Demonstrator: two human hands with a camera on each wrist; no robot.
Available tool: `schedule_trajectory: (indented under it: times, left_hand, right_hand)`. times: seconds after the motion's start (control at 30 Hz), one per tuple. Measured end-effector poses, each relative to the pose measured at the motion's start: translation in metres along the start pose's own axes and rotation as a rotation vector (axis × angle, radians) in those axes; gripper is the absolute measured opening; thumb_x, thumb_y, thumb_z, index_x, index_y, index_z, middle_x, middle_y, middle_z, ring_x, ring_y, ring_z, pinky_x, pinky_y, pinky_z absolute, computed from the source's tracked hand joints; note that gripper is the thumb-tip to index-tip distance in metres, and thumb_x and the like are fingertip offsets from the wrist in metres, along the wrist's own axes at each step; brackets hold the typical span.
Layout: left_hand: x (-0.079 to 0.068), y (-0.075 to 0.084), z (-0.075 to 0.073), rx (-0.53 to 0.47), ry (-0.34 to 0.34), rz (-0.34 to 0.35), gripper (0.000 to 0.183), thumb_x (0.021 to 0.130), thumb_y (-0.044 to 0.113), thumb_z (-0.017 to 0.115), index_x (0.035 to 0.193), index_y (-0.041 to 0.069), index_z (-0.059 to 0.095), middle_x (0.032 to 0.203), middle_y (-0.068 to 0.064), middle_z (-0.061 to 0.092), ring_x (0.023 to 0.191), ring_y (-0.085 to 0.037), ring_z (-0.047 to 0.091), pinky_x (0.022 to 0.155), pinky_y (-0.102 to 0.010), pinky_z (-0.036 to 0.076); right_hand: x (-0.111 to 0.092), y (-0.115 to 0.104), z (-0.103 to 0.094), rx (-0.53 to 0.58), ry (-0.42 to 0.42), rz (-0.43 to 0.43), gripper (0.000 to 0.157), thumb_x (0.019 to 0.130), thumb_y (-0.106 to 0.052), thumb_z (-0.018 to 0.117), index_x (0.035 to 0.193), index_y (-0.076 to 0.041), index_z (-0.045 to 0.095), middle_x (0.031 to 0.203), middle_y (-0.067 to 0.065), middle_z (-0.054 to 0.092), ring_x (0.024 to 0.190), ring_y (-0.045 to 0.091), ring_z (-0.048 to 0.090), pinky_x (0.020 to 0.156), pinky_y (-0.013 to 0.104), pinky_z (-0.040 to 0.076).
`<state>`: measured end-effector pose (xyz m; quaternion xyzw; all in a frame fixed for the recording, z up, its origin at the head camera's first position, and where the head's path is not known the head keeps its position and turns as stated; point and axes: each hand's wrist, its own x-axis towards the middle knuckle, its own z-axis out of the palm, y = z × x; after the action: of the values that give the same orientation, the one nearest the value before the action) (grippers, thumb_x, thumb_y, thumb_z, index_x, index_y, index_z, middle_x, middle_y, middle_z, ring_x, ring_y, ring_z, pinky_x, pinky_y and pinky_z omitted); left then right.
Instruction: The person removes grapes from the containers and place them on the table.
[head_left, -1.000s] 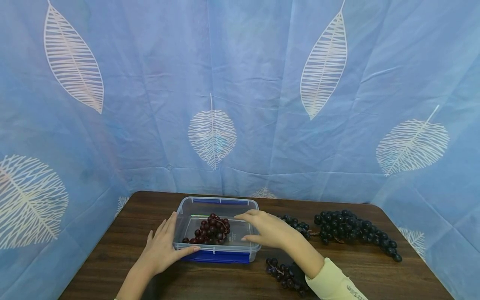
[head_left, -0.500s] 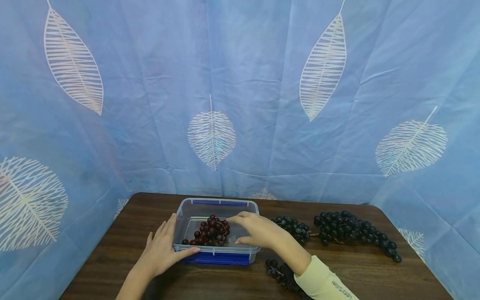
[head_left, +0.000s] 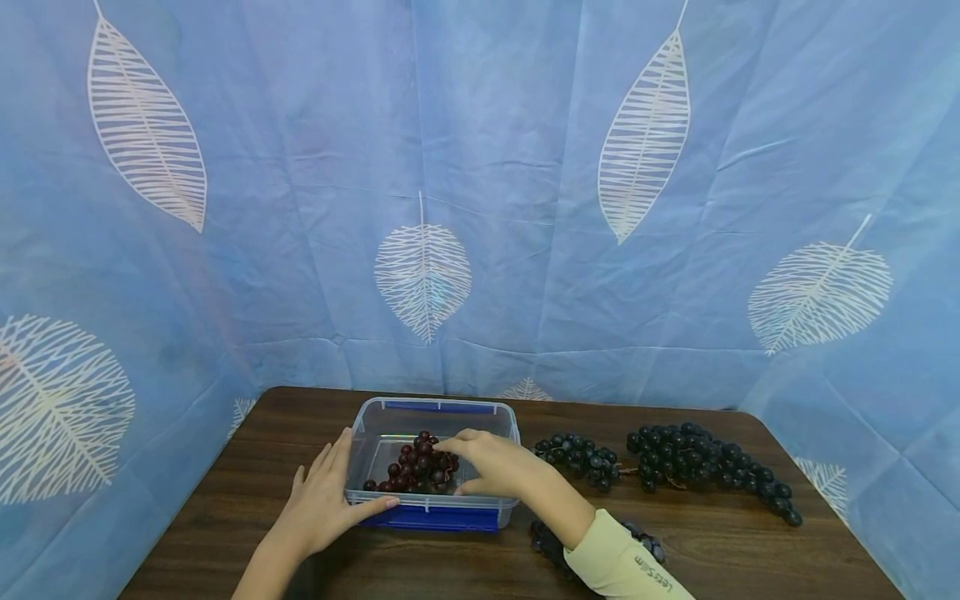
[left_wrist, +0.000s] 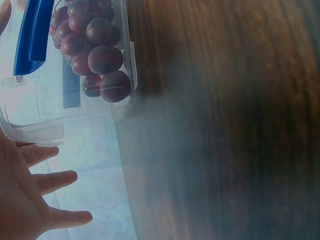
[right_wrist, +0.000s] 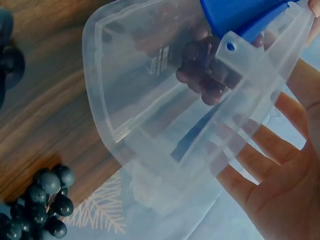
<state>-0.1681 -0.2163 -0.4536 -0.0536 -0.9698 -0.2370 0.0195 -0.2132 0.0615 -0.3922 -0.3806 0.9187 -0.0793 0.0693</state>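
Observation:
A clear plastic container (head_left: 433,502) with blue latches stands on the table, holding a bunch of dark red grapes (head_left: 416,467). My left hand (head_left: 318,500) lies along its left side, thumb over the front rim. Spread, straight fingers show in the left wrist view. Over the container's right part reaches my right hand (head_left: 498,467), fingertips at the right edge of the red grapes; whether they touch cannot be told. Through the clear wall, the right wrist view shows those fingers (right_wrist: 270,142) extended and apart, with the red grapes (right_wrist: 205,70) beyond them.
Right of the container lie a bunch of black grapes (head_left: 577,458) and a larger one (head_left: 690,454). Another dark bunch (head_left: 547,542) lies nearer, partly hidden under the right forearm. A brown wooden table (head_left: 720,558) bears everything; a blue leaf-patterned cloth (head_left: 510,275) hangs behind.
My right hand has moved left, from the container's right side to the red grapes, its forearm now covering more of the near dark bunch. The left hand and container stay in place.

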Motion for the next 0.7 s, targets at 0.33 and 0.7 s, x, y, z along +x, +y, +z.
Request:
schedule_trajectory:
  times: [0.33,0.7]
  left_hand:
    - [-0.001,-0.001,0.0,0.019,0.014,0.02,0.124,0.079,0.081,0.058,0.161,0.002,0.009,0.165,-0.023,0.017,0.146,-0.052,0.023,0.104,-0.083,0.016]
    - [-0.001,-0.002,0.001,0.014,0.012,0.022,0.124,0.079,0.081,0.058,0.161,0.003,0.009,0.165,-0.023,0.016,0.147,-0.051,0.023,0.103,-0.083,0.016]
  right_hand:
    - [0.014,-0.008,0.01,-0.04,0.002,0.009,0.068,0.086,-0.031,0.081,0.147,-0.026,0.052,0.145,0.005,0.055,0.126,0.022,0.059,0.093,0.034,0.055]
    - [0.023,-0.011,0.015,-0.064,-0.015,0.031,0.072,0.083,-0.028,0.084,0.147,-0.028,0.052,0.145,0.006,0.054,0.128,0.024,0.057,0.092,0.036,0.056]
